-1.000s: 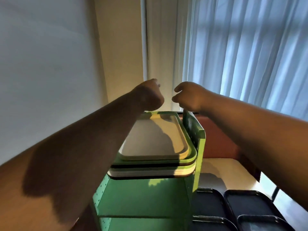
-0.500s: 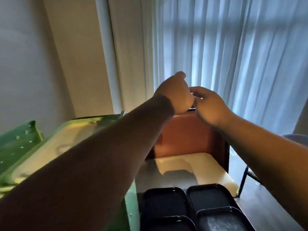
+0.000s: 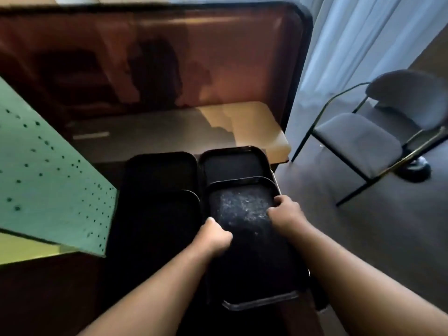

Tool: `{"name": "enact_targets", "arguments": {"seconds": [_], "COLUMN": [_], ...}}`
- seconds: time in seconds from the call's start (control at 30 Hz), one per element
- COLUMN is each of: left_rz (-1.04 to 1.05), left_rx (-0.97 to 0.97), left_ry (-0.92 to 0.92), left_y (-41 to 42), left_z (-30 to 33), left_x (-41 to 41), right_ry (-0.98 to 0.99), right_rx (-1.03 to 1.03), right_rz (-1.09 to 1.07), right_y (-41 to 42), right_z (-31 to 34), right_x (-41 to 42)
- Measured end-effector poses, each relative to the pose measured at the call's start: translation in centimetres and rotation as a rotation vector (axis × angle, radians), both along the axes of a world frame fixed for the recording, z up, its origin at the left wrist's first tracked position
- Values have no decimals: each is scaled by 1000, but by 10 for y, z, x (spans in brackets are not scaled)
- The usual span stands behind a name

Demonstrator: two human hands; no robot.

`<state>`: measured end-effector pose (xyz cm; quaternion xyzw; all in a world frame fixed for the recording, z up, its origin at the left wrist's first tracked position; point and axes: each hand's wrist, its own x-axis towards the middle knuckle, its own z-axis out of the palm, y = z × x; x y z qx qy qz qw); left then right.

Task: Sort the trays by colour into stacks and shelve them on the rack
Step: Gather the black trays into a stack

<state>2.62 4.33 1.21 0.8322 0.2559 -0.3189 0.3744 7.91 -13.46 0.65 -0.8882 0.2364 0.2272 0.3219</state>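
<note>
Several black trays lie on the table in front of me. The near right black tray (image 3: 242,209), scuffed and speckled, is gripped on both long sides: my left hand (image 3: 214,235) is closed on its left rim, my right hand (image 3: 284,212) on its right rim. Another black tray (image 3: 232,161) lies behind it, partly covered by it. Two more black trays (image 3: 160,170) lie to the left, overlapping. The green perforated rack (image 3: 48,190) fills the left edge; its shelves and the trays on it are out of view.
The table (image 3: 261,132) ends at a dark red-brown upright panel (image 3: 169,57) behind the trays. A grey padded chair (image 3: 363,141) stands on the carpet at right, in front of pale curtains (image 3: 351,44). A dark round base (image 3: 417,168) sits by the chair.
My view swung down from the rack top and curtains to the table. Both hands came down from in front of the curtain and closed on the near right black tray's sides.
</note>
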Motion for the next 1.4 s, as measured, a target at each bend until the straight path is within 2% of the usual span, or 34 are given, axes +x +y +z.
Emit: {"name": "enact_targets", "arguments": {"seconds": [0.07, 0.13, 0.27, 0.43, 0.6, 0.7, 0.77, 0.9, 1.23, 1.4], "left_rz": [27, 56, 108, 6, 64, 120, 113, 75, 66, 65], "left_rx": [46, 95, 152, 220, 147, 72, 53, 57, 72, 26], "left_ry": [65, 50, -18, -50, -94, -139, -159, -155, -130, -124], "left_y": [-8, -16, -24, -18, -6, 3, 6, 8, 4, 12], "left_z": [-26, -43, -53, -59, -60, -60, -59, -60, -65, -63], "left_x": [-13, -19, -21, -21, -15, -8, -3, 9, 18, 17], "right_ry": [121, 167, 158, 105, -77, -244, -281, -253, -6, 66], "right_rx": [-98, -148, -137, -135, 16, 117, 147, 205, -38, -16], "right_rz": [-14, -19, -10, 4, -135, -149, -153, -165, 28, -112], "right_y": [-21, -38, -56, -58, -60, -57, -53, -42, -33, -36], "right_z": [-29, -50, -80, -101, -99, -85, -82, -89, -101, -99], "right_x": [-16, -30, -37, -39, -37, -17, 7, 50, 70, 76]}}
